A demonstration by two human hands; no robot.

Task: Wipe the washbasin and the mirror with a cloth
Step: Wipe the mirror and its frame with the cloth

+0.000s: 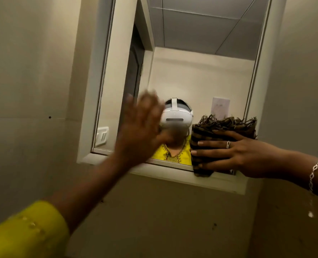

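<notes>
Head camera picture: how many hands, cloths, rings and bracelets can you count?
Hands: 2, the left hand and the right hand
Cloths: 1, the brown cloth
Rings: 1, the ring
Bracelets: 1, the bracelet
Total: 5
</notes>
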